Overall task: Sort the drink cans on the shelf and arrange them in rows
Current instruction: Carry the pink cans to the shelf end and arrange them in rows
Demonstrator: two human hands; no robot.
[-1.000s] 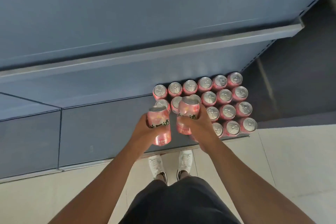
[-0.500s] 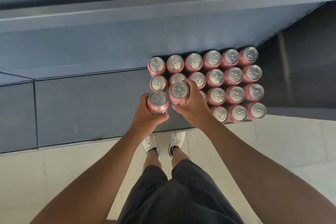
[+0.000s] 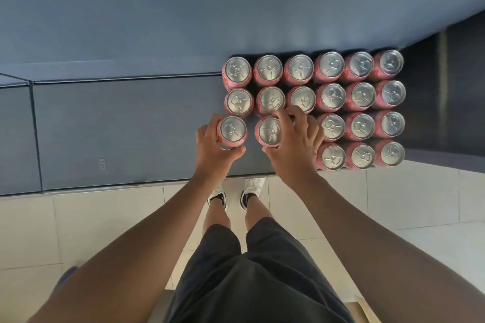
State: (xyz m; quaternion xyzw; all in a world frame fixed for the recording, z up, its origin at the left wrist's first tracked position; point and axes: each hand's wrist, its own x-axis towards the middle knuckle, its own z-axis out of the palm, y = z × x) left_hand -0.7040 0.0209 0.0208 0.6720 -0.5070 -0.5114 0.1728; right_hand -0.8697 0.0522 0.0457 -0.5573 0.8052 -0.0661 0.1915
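Several pink drink cans with silver tops stand upright in straight rows (image 3: 330, 97) on the dark grey bottom shelf (image 3: 126, 134), seen from straight above. My left hand (image 3: 214, 151) grips one pink can (image 3: 232, 131) at the left end of the third row. Just to its right, my right hand (image 3: 294, 148) holds a second pink can (image 3: 270, 131), fingers curled over its far rim. Both cans stand upright among the rows. My right hand hides the can behind it in that row.
A lighter grey shelf (image 3: 183, 21) overhangs the back of the rows. The bottom shelf's front edge (image 3: 105, 187) runs above the pale tiled floor (image 3: 393, 204). My feet (image 3: 236, 191) stand just in front of it. Bare shelf surface lies left of the cans.
Both hands have lowered their cans from a tilted, raised hold into the third row, and the cans now stand upright apart from each other. The camera has tipped further down.
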